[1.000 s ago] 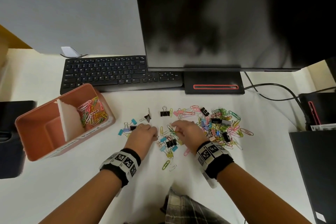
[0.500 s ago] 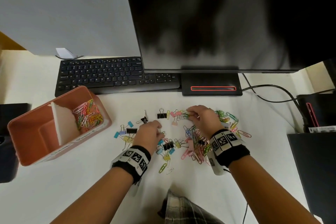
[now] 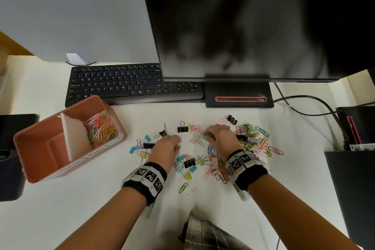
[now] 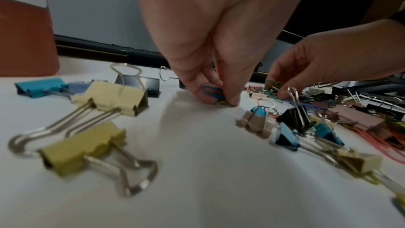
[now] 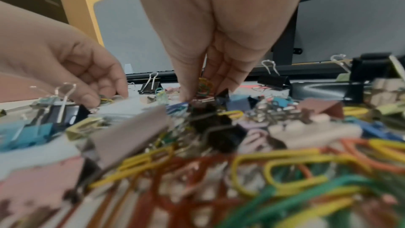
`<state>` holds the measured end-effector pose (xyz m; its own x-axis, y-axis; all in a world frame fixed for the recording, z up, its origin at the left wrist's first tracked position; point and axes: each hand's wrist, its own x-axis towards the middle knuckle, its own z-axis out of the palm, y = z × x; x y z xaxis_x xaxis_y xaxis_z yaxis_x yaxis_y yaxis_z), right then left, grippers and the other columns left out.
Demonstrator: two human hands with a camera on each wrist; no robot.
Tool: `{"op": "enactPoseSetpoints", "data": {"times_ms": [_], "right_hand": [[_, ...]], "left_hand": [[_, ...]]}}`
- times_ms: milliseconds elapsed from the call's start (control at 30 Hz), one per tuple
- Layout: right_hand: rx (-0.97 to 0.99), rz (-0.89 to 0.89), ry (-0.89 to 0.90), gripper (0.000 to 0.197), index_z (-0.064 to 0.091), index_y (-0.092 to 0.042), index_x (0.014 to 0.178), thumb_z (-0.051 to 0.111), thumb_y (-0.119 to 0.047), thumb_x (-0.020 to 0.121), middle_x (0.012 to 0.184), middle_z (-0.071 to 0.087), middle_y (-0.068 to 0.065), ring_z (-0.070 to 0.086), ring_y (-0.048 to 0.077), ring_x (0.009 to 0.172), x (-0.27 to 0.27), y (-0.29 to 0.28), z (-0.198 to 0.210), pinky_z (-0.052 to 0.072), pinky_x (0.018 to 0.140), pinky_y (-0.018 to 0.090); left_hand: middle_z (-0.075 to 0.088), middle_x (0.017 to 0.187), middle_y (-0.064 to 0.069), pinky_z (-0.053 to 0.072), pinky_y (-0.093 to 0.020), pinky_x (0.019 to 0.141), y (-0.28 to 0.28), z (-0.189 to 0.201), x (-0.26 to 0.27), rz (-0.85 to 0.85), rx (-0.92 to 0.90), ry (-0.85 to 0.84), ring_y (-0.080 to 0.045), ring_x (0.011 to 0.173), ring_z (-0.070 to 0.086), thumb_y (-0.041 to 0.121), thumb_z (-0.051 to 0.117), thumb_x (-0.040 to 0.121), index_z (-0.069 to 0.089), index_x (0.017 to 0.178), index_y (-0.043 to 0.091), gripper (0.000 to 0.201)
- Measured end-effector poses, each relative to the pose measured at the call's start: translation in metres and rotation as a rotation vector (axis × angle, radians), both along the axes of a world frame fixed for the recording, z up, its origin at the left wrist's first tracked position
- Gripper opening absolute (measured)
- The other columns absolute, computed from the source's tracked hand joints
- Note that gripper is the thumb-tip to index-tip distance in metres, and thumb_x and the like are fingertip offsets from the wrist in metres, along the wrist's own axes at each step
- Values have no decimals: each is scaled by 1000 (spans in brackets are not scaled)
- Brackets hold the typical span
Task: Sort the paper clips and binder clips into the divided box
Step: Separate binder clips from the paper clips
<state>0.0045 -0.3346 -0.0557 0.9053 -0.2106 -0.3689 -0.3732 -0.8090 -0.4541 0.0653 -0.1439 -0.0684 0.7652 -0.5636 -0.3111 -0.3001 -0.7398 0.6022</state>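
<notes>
Coloured paper clips (image 3: 261,144) and binder clips (image 3: 189,163) lie scattered on the white desk. The pink divided box (image 3: 30,142) stands at the left; its far compartment holds several paper clips (image 3: 100,128), its near compartment looks empty. My left hand (image 3: 175,143) is down on the desk, pinching a blue and a yellow paper clip (image 4: 213,93) between thumb and fingers. My right hand (image 3: 209,134) reaches into the far side of the pile and pinches a small bunch of green and yellow paper clips (image 5: 205,86).
A black keyboard (image 3: 125,85) and the monitor's base (image 3: 237,95) lie just behind the clips. A black cable (image 3: 316,105) runs to the right. Dark devices stand at the right edge (image 3: 353,189) and at the left edge (image 3: 10,158). A plaid sleeve or cloth (image 3: 205,233) shows near my body.
My right hand has moved from the near left of the pile up to its far side and picked up paper clips. The left hand stayed near the same spot, still pinching clips.
</notes>
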Motion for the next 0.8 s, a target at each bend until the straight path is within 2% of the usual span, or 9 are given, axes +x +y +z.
{"op": "enactPoseSetpoints", "data": {"times_ms": [100, 200, 300, 367, 500, 600, 700, 800], "right_hand": [[-32, 17, 36, 21, 61, -13, 109, 54, -22, 91, 105, 63, 6, 54, 20, 98, 1, 3, -2, 45, 82, 27], [-53, 45, 87, 22, 61, -12, 109, 51, -24, 93, 107, 58, 8, 54, 23, 100, 1, 6, 1, 44, 85, 30], [-26, 35, 127, 25, 61, -8, 109, 50, -24, 94, 109, 53, 9, 56, 21, 91, 1, 9, 6, 46, 80, 27], [6, 23, 135, 25, 62, -7, 107, 51, -24, 93, 107, 53, 10, 54, 19, 83, 0, 12, 12, 42, 74, 24], [60, 8, 31, 24, 64, -9, 108, 55, -24, 91, 104, 54, 9, 57, 21, 87, -4, 26, 31, 39, 75, 21], [120, 18, -98, 20, 66, -10, 102, 57, -23, 90, 103, 56, 5, 50, 12, 83, 6, 49, 50, 40, 78, 21], [164, 48, -180, 16, 66, -13, 94, 58, -26, 88, 94, 63, 2, 51, 13, 81, 34, 83, 70, 44, 80, 28], [203, 103, -239, 16, 65, -13, 95, 59, -25, 88, 89, 63, 0, 55, 17, 82, 72, 128, 90, 40, 75, 27]], "left_hand": [[57, 95, -4, 41, -22, 72, -2, -5, -2, -99, 101, -91, -19, 87, 54, -2, 47, 87, 58, 100, 12, 22], [57, 99, -5, 38, -23, 71, -2, -7, -3, -166, 154, -120, -21, 90, 52, -9, 47, 82, 54, 101, 11, 29], [56, 103, -7, 36, -22, 72, -2, -5, 0, -202, 155, -105, -22, 92, 51, -12, 48, 80, 53, 103, 10, 32], [56, 103, -8, 36, -21, 73, 1, -3, 1, -205, 137, -73, -21, 93, 50, -10, 49, 81, 53, 103, 9, 30], [59, 96, -3, 42, -21, 79, 18, 21, 5, -10, -80, -31, -13, 85, 51, 0, 46, 90, 58, 98, 10, 18], [61, 87, 2, 40, -11, 70, 46, 56, 17, 168, -238, -88, -8, 76, 54, 4, 54, 87, 60, 92, 13, 13], [62, 84, 5, 38, -2, 65, 88, 89, 38, 364, -274, -156, 3, 73, 54, 5, 58, 85, 62, 90, 13, 10], [64, 81, 9, 39, -9, 66, 128, 108, 66, 553, -263, -146, 2, 74, 57, 13, 62, 85, 61, 87, 18, 6]]}}
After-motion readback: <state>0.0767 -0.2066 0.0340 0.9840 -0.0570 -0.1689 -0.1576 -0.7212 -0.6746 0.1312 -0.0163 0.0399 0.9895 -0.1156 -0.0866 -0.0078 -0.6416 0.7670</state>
